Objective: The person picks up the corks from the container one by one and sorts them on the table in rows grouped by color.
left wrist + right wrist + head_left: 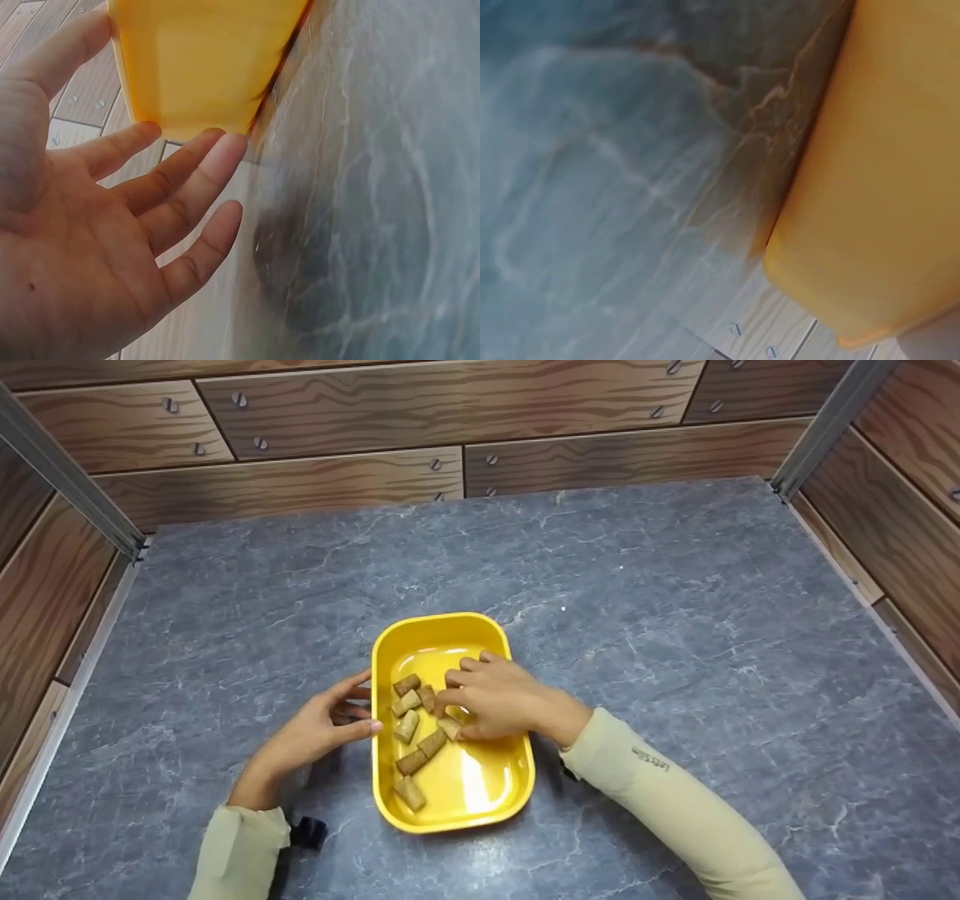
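Observation:
A yellow rectangular tub [469, 799] with rounded corners stands on the table, holding several short tan and brown pieces [410, 793], mostly on its left side. Their exact kind is unclear. My left hand [319, 727] is at the tub's left wall, thumb at the rim and fingers spread, fairly straight. In the left wrist view that hand [112, 217] shows its palm, with fingertips near the yellow wall [202, 60]. Reaching over the right rim, my right hand [495, 697] pinches a light tan piece [450, 727] between thumb and index finger. The right wrist view shows mainly the tub's outer wall [885, 165].
The grey-blue marbled tabletop [675, 645] spreads around the tub. Wood-patterned panels [450, 405] enclose the back and both sides, with metal posts [832, 427] at the back corners. Tiny white specks [563, 608] lie beyond the tub.

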Motion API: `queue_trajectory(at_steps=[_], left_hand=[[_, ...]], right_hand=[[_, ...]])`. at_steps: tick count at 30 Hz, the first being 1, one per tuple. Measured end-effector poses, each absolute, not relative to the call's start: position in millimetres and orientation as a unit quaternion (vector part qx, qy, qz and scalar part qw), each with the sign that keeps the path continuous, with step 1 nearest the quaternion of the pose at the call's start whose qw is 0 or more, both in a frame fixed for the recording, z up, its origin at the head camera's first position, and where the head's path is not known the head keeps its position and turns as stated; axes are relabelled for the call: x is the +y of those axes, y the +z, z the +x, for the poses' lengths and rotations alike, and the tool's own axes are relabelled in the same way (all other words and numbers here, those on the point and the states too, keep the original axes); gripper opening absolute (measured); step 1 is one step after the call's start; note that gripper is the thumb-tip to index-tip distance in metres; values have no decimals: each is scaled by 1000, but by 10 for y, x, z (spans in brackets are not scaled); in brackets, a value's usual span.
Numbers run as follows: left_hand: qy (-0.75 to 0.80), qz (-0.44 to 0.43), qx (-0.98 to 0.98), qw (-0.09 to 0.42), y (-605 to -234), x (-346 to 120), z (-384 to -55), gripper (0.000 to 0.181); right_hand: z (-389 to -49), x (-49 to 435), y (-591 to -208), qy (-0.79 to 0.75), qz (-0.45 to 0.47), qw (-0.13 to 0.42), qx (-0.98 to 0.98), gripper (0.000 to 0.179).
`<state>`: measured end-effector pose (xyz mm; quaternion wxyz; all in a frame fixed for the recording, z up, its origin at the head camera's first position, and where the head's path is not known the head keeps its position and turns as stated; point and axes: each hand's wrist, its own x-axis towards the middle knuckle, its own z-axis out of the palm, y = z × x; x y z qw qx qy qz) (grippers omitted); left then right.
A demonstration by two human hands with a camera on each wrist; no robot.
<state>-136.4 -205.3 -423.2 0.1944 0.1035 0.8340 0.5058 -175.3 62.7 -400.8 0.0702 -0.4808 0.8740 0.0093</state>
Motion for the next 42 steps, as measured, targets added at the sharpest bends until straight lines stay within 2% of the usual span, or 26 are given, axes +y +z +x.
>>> queue_trajectory(at_steps=[21,27,36,42], left_hand=[[527,90,820,204,-4242,-2076,-1386,75],[533,90,816,205,-4240,-2058,-1378,77],[534,79,816,207,-4227,-2020,-1372,77],[534,83,817,200,-4215,-2038,-1364,77]], right_hand=[[-1746,633,-3992,-18,-463,76,883,38],[-1777,732,-3975,-136,-451,78,879,38],[-1870,1104,-3946,-432,-384,72,813,41],[-1907,1319,-3858,-468,-360,50,805,42]])
